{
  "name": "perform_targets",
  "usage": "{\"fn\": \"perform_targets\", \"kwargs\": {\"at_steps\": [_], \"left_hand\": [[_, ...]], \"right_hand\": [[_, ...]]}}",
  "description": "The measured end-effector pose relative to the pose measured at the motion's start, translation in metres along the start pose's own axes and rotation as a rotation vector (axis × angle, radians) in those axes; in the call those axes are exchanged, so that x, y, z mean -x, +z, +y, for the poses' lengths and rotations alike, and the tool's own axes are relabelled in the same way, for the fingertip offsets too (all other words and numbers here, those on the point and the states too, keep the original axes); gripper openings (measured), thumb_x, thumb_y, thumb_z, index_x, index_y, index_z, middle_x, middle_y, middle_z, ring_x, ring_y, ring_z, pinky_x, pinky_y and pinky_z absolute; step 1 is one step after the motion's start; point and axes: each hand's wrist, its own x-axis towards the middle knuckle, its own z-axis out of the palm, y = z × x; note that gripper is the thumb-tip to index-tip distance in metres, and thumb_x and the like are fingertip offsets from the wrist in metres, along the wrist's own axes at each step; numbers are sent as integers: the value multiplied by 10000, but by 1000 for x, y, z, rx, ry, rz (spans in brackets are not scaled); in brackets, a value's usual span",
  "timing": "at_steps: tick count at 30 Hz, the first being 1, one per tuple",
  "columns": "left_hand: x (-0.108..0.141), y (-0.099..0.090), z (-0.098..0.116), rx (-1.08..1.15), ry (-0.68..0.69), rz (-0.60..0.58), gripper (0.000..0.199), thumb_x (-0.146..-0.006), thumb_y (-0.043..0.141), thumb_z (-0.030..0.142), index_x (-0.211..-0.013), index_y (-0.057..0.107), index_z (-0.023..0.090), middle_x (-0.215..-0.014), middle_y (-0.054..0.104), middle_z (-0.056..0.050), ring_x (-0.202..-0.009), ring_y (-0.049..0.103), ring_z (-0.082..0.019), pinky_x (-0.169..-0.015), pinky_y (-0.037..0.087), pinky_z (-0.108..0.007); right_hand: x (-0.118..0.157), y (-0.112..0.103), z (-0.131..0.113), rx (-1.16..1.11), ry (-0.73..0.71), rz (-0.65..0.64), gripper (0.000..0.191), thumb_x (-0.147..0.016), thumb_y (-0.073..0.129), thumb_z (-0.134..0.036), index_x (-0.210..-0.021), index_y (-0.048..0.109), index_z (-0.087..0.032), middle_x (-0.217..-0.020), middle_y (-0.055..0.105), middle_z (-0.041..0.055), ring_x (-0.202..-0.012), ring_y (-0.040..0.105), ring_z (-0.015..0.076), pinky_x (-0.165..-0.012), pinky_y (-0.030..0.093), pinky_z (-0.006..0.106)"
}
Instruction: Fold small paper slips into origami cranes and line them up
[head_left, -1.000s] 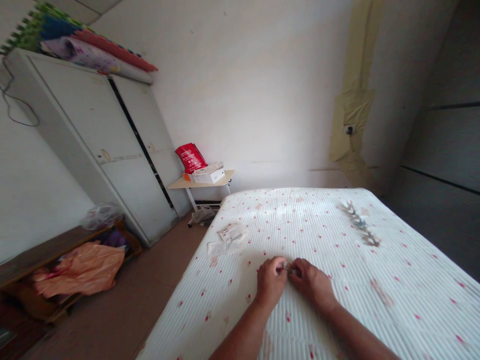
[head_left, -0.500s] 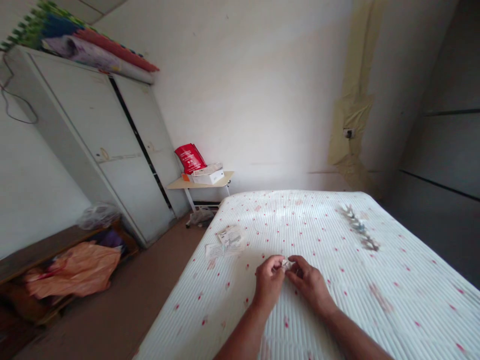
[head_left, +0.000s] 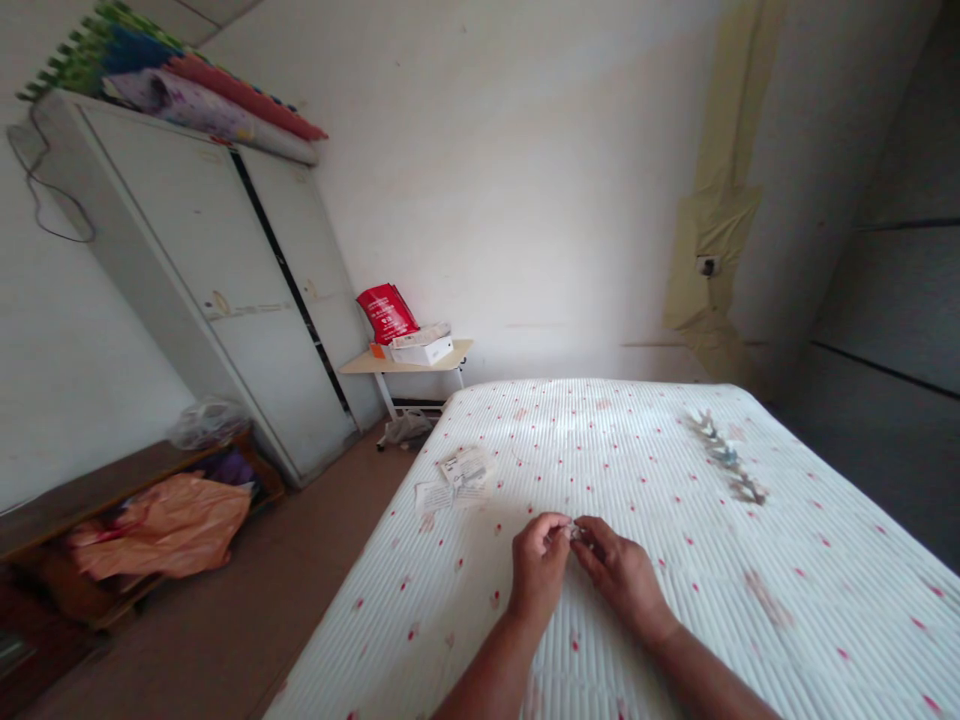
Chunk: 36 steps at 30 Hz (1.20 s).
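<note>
Both hands meet over the near middle of the bed, which has a white ribbed cover [head_left: 555,440] with small red marks. Between their fingertips is a small whitish piece of paper [head_left: 574,532], mostly hidden by the fingers. My left hand [head_left: 538,565] pinches it from the left, and my right hand [head_left: 622,575] pinches it from the right. Printed paper sheets [head_left: 454,480] lie on the cover to the left, beyond my left hand. Farther right, a row of small folded greyish pieces [head_left: 725,457] runs diagonally across the cover.
Past the bed's far left corner is a small table [head_left: 360,364] with a red bag [head_left: 386,313] and a white box [head_left: 424,348]. A grey cabinet [head_left: 202,240] stands at the left, beside a low wooden shelf [head_left: 97,480] with an orange plastic bag [head_left: 165,525].
The view has shifted slightly, so the room appears a little farther right. Less of the small paper shows between my fingertips, which are closer together.
</note>
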Motion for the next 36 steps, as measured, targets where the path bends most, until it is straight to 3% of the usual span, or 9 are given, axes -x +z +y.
{"fn": "perform_targets", "kwargs": {"at_steps": [10,13,18,21,25,36], "left_hand": [[1,-1,2,24,-19,13,173,-762,506,223,-806,654,146,-778,678,-51,-738,612,-162,-692,472,-256],[0,-2,1,50,-32,18,169,-749,512,218,-800,654,142,-771,678,-53,-727,609,-162,-682,472,-253],[-2,-4,-2,97,-53,18,162,-729,522,212,-787,655,141,-745,669,-44,-719,601,-163,-679,466,-251],[-2,-5,0,149,-89,-6,149,-718,532,216,-766,648,135,-709,653,-36,-686,588,-156,-648,460,-240],[-2,-5,3,180,-107,-8,155,-725,528,235,-776,634,134,-703,635,-25,-670,573,-143,-631,449,-222],[0,-6,-4,-27,-88,-41,255,-754,531,356,-629,584,140,-564,564,8,-567,516,-115,-537,387,-197]], "right_hand": [[2,0,0,19,-24,-3,284,-873,379,-345,-1055,541,-199,-873,702,61,-757,671,218,-628,469,279],[2,-1,-3,-20,-23,-1,327,-870,349,-343,-1058,558,-176,-804,696,72,-674,659,210,-602,461,283],[1,-3,-8,-316,109,-31,369,-857,369,-393,-1038,573,-145,-587,621,23,-524,580,164,-531,438,259],[-1,-3,-10,-515,179,-59,353,-839,414,-409,-1008,577,-145,-541,573,-10,-492,532,139,-503,413,239],[-2,-1,-10,-620,227,-79,334,-836,429,-405,-972,585,-144,-519,547,-26,-469,493,123,-485,389,231],[2,3,-9,-189,57,29,336,-866,339,-363,-1020,568,-171,-629,651,33,-553,610,173,-582,459,273]]}}
